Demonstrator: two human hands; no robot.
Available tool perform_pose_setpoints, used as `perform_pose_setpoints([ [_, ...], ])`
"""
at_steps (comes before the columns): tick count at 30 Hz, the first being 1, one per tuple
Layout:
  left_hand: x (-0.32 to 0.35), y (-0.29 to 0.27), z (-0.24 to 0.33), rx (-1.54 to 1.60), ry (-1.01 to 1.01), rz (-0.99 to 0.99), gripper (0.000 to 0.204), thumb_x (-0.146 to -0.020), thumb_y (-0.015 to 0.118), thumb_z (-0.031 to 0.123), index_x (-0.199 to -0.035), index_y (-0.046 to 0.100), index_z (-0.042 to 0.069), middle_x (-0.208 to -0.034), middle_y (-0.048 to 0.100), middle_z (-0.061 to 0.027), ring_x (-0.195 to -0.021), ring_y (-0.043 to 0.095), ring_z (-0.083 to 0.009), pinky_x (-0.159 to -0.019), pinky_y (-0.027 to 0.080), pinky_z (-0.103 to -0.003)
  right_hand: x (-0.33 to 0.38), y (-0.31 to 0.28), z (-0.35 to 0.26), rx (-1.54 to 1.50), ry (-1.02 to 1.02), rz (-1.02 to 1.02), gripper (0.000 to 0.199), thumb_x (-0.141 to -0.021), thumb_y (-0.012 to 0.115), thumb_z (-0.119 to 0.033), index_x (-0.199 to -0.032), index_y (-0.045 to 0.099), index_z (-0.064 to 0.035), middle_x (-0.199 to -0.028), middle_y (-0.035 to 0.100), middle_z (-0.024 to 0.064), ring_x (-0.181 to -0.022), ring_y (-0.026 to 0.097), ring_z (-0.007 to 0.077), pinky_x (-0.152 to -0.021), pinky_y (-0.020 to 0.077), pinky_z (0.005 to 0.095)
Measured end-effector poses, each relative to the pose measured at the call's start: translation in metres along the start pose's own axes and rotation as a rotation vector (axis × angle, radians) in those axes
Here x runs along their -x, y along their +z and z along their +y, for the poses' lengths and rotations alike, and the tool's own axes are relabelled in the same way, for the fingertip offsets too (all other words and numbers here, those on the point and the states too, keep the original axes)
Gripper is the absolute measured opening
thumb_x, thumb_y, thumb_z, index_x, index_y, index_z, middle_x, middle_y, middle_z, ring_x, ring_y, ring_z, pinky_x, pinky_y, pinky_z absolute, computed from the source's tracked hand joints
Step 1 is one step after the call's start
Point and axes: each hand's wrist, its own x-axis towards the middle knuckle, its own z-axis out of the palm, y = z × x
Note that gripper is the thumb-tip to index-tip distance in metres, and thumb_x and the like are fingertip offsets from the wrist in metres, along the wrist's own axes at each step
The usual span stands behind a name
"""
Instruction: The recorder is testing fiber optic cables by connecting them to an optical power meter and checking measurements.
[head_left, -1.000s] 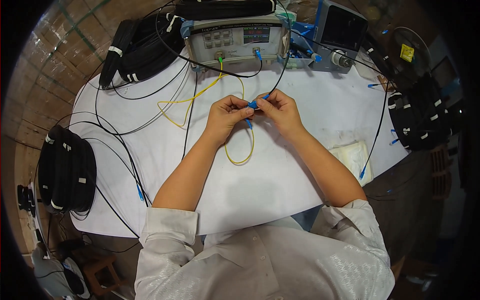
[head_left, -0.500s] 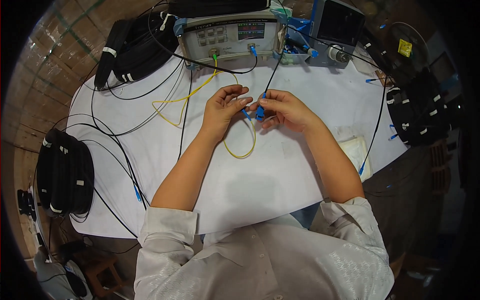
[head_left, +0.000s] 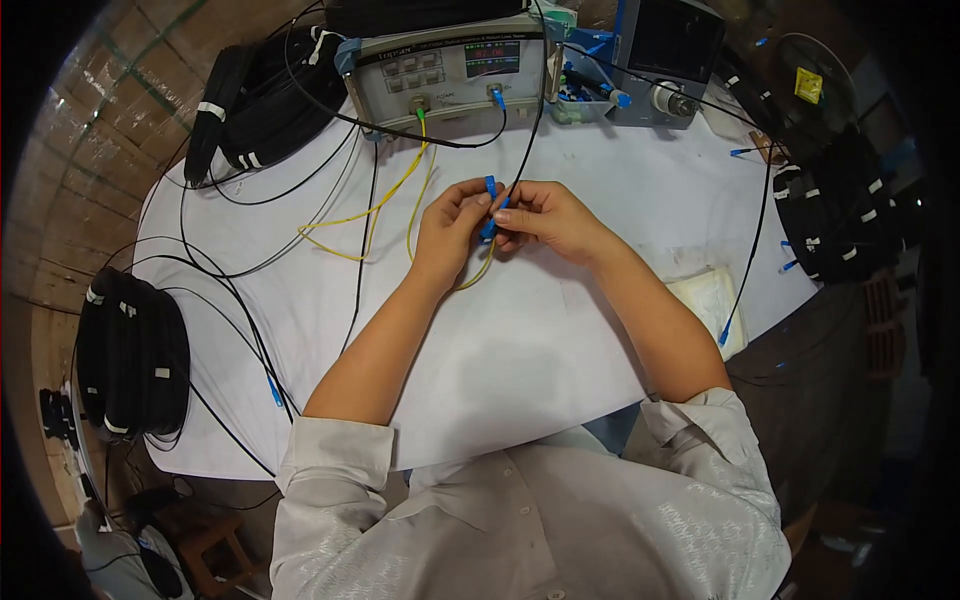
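My left hand (head_left: 447, 228) and my right hand (head_left: 548, 218) meet over the middle of the white table (head_left: 520, 350). Between their fingertips they pinch small blue fibre connectors (head_left: 490, 208), one at the end of a black cable (head_left: 527, 120), one on a yellow cable (head_left: 385, 205). The yellow cable loops under my left hand and runs up to a green plug on the grey test instrument (head_left: 450, 72) at the table's far edge. Which hand grips which connector is hard to tell.
Black cable coils lie at the far left (head_left: 265, 95), near left (head_left: 135, 360) and right (head_left: 840, 215). A second dark instrument (head_left: 668, 55) stands at the back right. A white cloth pad (head_left: 712, 305) lies by my right forearm. Loose black cables cross the table's left.
Both hands have stayed joined on the connectors and now sit a little higher in view, closer to the grey instrument. The yellow loop under the left hand looks smaller.
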Motion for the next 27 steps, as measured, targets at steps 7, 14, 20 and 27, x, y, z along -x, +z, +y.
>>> perform_pose_setpoints([
  [7, 0.002, -0.001, -0.002, -0.039, -0.060, -0.066, 0.028, -0.097, 0.059, 0.021, -0.113, 0.062, -0.002, -0.099, 0.067, -0.0058, -0.088, 0.061, -0.0098, -0.079, 0.049, -0.023, 0.005, 0.000, -0.003, 0.051, 0.011, 0.001, 0.015, -0.093, 0.065, -0.016, -0.098, 0.062, -0.0018, -0.083, 0.069, 0.0078, -0.073, 0.067, 0.0139, -0.069, 0.0565, 0.0278],
  [14, -0.001, -0.004, 0.001, 0.067, -0.068, 0.038, 0.027, -0.099, 0.054, 0.024, -0.109, 0.056, -0.001, -0.097, 0.067, -0.0114, -0.084, 0.067, -0.0180, -0.077, 0.056, -0.031, 0.009, -0.012, -0.014, 0.219, -0.026, 0.093, 0.017, -0.092, 0.066, -0.018, -0.099, 0.063, -0.0030, -0.088, 0.069, 0.0041, -0.078, 0.067, 0.0124, -0.070, 0.0556, 0.0260],
  [20, 0.005, 0.002, -0.004, -0.209, -0.070, -0.093, 0.020, -0.096, 0.059, 0.013, -0.105, 0.061, -0.005, -0.082, 0.063, -0.0059, -0.069, 0.061, -0.0116, -0.064, 0.052, -0.026, 0.010, -0.019, -0.016, 0.067, -0.196, 0.377, 0.021, -0.091, 0.069, -0.021, -0.095, 0.063, -0.0012, -0.082, 0.068, 0.0057, -0.073, 0.067, 0.0123, -0.066, 0.0560, 0.0257],
  [27, 0.008, 0.003, -0.006, -0.333, -0.032, -0.179, 0.020, -0.096, 0.058, 0.013, -0.105, 0.061, -0.005, -0.079, 0.061, -0.0036, -0.067, 0.057, -0.0093, -0.062, 0.049, -0.025, 0.006, -0.016, -0.011, 0.092, -0.279, 0.367, 0.019, -0.091, 0.069, -0.018, -0.095, 0.063, -0.0001, -0.083, 0.068, 0.0058, -0.074, 0.067, 0.0125, -0.067, 0.0557, 0.0254],
])
